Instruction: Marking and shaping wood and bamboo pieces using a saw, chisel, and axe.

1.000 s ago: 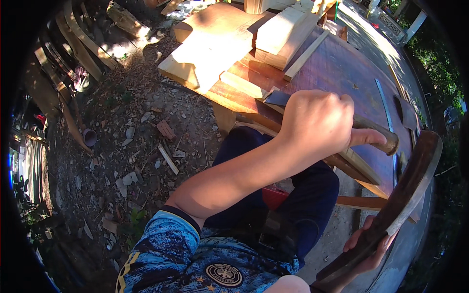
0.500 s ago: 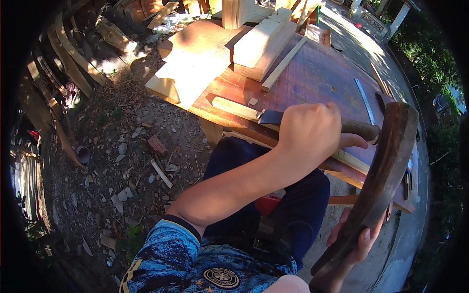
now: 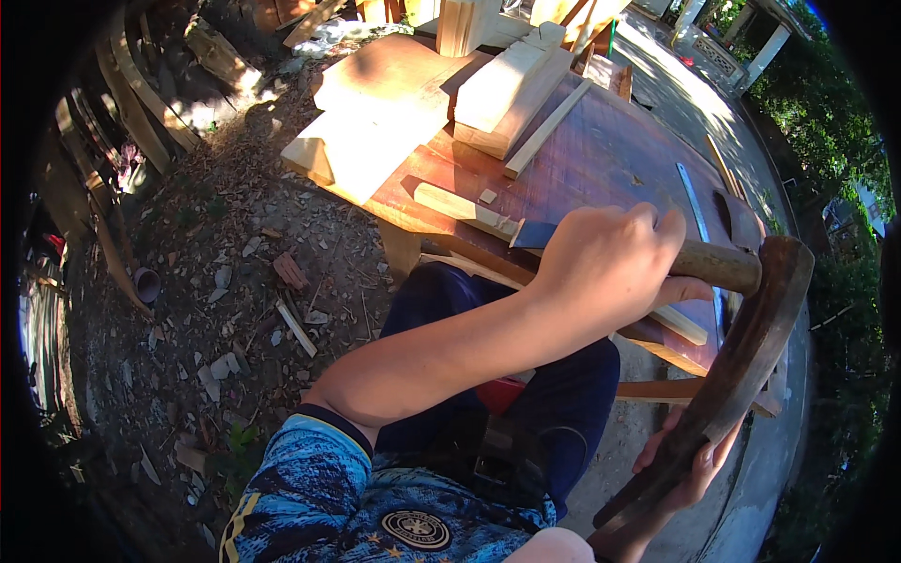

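My left hand [image 3: 610, 258] is closed around the wooden handle [image 3: 718, 266] of a chisel. The flat metal blade [image 3: 532, 235] meets a pale wood strip [image 3: 460, 205] lying along the bench's near edge, and my fist hides the strip's middle. The strip's other end [image 3: 681, 325] shows past my wrist. My right hand [image 3: 699, 464], low on the right, grips a long, dark, curved wooden mallet [image 3: 751, 328]. Its upper end overlaps the butt of the chisel handle in view; whether they touch, I cannot tell. A small wood chip [image 3: 487, 196] lies beside the strip.
On the reddish-brown workbench [image 3: 619, 169] are a thick wood block [image 3: 511, 98], a thin batten [image 3: 549, 129], a pale board [image 3: 366, 141] and a metal ruler [image 3: 694, 202]. Scrap timber [image 3: 221, 56] and rubble litter the ground at left.
The mallet's upper end has come down a little beside the chisel's butt. My left hand and the chisel sit slightly farther right in view. Both grips are unchanged.
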`<state>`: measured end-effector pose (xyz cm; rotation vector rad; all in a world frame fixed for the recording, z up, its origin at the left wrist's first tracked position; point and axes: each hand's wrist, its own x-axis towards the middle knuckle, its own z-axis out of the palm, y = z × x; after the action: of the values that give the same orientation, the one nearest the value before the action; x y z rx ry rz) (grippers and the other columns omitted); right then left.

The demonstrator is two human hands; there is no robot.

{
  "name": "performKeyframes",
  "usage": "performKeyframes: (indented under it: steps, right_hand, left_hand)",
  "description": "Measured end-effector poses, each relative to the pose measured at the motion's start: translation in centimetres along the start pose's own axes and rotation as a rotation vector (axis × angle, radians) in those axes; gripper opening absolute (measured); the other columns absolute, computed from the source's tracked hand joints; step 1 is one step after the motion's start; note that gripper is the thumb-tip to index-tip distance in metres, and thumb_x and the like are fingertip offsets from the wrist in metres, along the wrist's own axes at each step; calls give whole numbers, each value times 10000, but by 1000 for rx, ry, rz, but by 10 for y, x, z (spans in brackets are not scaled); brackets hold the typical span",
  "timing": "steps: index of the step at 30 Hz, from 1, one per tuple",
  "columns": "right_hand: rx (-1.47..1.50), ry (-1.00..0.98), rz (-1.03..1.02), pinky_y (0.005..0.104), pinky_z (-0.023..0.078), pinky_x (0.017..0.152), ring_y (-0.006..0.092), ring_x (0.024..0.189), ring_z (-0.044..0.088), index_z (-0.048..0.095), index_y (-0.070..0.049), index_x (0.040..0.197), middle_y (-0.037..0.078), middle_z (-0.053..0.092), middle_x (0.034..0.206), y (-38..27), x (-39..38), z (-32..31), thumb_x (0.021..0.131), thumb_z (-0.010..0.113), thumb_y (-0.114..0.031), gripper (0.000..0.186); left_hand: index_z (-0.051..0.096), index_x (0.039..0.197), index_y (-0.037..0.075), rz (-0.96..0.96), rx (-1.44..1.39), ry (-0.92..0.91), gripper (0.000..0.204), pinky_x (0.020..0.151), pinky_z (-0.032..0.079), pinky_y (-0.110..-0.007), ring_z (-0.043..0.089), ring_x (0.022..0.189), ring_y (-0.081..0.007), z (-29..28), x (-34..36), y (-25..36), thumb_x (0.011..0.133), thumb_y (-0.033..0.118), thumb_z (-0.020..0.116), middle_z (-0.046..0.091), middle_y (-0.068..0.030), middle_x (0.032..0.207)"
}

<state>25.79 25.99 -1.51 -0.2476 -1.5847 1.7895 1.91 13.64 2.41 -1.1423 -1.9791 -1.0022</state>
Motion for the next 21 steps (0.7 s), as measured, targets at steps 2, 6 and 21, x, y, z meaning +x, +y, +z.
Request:
performKeyframes:
  steps: [2, 6, 21]
  right_hand:
    - [-10, 0, -4, 305, 568, 410, 245, 513, 672, 236, -27, 1537, 270, 623, 937, 0, -1, -2, 977, 654, -377, 781]
    - [-22, -37, -2, 308, 575, 412, 254, 515, 681, 245, -27, 1532, 275, 635, 936, 1, -2, -1, 966, 670, -374, 788]
    - [-57, -1, 65, 316, 496, 362, 255, 454, 617, 177, -16, 1622, 289, 617, 922, -2, 4, 7, 963, 670, -321, 877]
  left_hand:
    - [549, 770, 81, 66, -24, 59, 584, 486, 523, -343, 665, 538, -267, 1, 0, 1, 840, 625, 749, 562, -75, 606]
    - [547, 750, 81, 86, 34, 26, 602, 486, 529, -346, 669, 539, -260, 1, 0, -9, 834, 644, 744, 562, -72, 586]
    - [508, 685, 90, 86, 151, 38, 664, 395, 478, -317, 611, 423, -217, 6, -7, -18, 832, 701, 719, 508, -40, 486]
